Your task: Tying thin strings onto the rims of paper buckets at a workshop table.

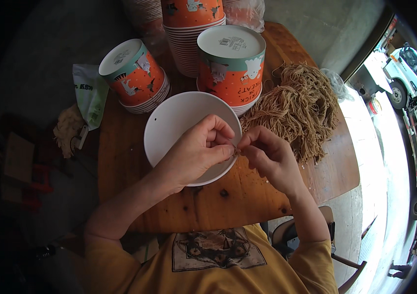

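Observation:
A white bucket (166, 120) lies tipped with its open mouth toward me, a small dark hole showing near its upper left rim. My left hand (202, 147) reaches across the mouth, thumb and fingers pinched together at the right rim. Against it, just outside that rim, my right hand (270, 158) pinches too. Between the fingertips shows a tiny bit of tan cord (237, 153); most of it is hidden by the fingers. A large heap of the same tan cord (299, 110) lies on the table to the right.
Behind the bucket stand upside-down stacks of orange printed buckets: a short stack (140, 81), a wider stack (230, 73) and a tall stack (189, 44). A white-green bag (91, 90) hangs at the left edge of the wooden table (203, 208). A chair (350, 264) stands at right.

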Motion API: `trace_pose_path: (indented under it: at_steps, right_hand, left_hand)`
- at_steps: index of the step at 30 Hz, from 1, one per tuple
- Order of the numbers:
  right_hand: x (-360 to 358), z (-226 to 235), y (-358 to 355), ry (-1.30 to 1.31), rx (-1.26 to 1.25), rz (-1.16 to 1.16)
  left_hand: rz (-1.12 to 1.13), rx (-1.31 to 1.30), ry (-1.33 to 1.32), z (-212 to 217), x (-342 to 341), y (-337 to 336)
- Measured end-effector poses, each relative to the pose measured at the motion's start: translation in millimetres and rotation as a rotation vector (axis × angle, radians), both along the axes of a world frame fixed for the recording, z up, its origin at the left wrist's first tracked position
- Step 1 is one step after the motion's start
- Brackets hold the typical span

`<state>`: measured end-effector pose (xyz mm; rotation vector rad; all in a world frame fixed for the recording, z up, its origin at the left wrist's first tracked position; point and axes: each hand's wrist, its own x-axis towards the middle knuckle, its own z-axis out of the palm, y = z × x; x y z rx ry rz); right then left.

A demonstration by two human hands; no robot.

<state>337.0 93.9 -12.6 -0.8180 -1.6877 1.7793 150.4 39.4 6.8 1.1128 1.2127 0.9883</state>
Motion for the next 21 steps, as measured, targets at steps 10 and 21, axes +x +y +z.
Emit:
trace_pose_path:
  at_steps: [10, 21]
  right_hand:
    - [-5, -2, -13, -0.164, 0.85, -0.175]
    - [-8, -24, -18, 0.116, 0.167, -0.179]
  left_hand:
    - [-0.024, -0.005, 0.024, 2, 0, 1]
    - [-0.142, 0.005, 0.245, -3, -5, -1]
